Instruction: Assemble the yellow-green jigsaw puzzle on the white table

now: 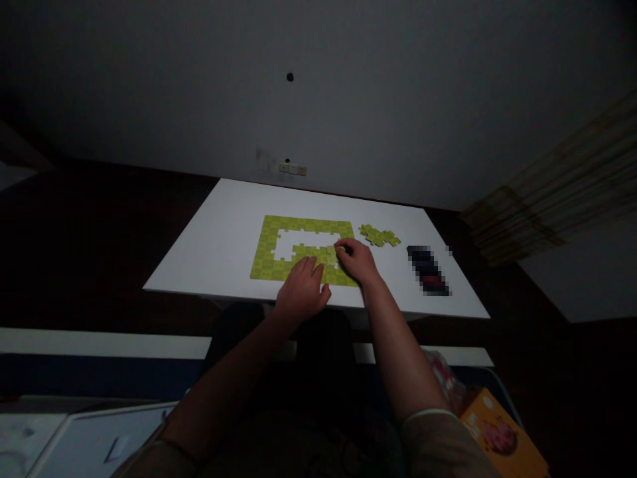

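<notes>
A green jigsaw puzzle [263,247] lies flat on the white table, its border joined and a white gap showing inside it. My left hand [302,287] rests on the puzzle's near edge, palm down with its fingers apart. At the right side of the gap, my right hand [355,259] pinches a green puzzle piece [331,254] between thumb and fingers. That piece sits beside joined pieces in the lower part of the gap; whether it is locked in, I cannot tell. Several loose puzzle pieces [379,236] lie heaped beyond my right hand.
On the right of the white table [199,245] lies a dark, blurred-out object [428,271]. A wall with a socket [292,168] stands behind the table. An orange box [505,435] is at the lower right, and a pale board [107,441] at the lower left.
</notes>
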The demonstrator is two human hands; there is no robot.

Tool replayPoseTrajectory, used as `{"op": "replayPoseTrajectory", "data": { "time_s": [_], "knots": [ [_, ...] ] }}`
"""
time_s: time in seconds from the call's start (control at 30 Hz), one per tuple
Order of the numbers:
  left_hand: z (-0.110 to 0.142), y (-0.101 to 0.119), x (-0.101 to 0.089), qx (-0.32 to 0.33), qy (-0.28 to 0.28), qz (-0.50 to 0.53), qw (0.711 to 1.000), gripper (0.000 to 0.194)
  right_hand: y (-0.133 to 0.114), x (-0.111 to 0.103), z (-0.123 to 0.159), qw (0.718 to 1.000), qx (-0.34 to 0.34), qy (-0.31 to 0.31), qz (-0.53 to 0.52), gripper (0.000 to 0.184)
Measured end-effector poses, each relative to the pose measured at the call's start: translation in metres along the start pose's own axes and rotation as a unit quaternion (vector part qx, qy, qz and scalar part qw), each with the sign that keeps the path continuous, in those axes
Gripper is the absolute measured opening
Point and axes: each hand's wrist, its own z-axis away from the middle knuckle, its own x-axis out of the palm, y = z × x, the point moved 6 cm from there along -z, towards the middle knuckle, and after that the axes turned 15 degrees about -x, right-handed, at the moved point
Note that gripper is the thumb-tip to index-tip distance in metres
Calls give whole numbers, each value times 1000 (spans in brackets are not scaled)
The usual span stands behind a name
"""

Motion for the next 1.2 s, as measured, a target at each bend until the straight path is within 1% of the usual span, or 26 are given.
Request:
{"op": "replayPoseTrajectory", "data": {
  "time_s": [0.17, 0.27, 0.33, 0.4, 0.47, 0.53, 0.6, 0.67, 0.73, 0.87, 1.0, 1.2],
  "knots": [
    [0, 1, 1, 0, -4, -2, 1000, 50, 0, 0, 0, 1000, 2, 2, -5, 23],
    [0, 1, -1, 5, -6, -7, 1000, 51, -1, -1, 0, 1000, -6, 12, -26, 24],
    [0, 0, -1, 3, -7, 1, 1000, 51, -2, -6, 1, 998, -5, 44, -41, 27],
    [0, -2, -2, -1, -2, 24, 1000, 47, -1, -13, 2, 994, 4, 96, -43, 30],
    [1, -6, -3, -9, 14, 51, 999, 36, 0, -20, 4, 989, 11, 146, -34, 32],
    [1, -10, -4, -22, 35, 72, 997, 25, 0, -24, 5, 985, 14, 170, -25, 32],
    [1, -12, -5, -30, 47, 81, 995, 18, 0, -25, 5, 985, 16, 170, -19, 31],
    [1, -12, -5, -29, 46, 79, 995, 17, 1, -24, 4, 987, 16, 160, -16, 29],
    [0, -10, -6, -20, 41, 67, 997, 22, 0, -23, 4, 988, 14, 156, -17, 27],
    [0, -5, -8, -4, 34, 19, 999, 37, -1, -22, 3, 988, 20, 150, -23, 28],
    [-1, -5, -6, -4, 26, -10, 1000, 39, -1, -21, 3, 989, 24, 143, -24, 28],
    [-1, -4, -5, -3, 29, -10, 1000, 40, 2, -20, 3, 989, 22, 142, -33, 28]
  ]
}}
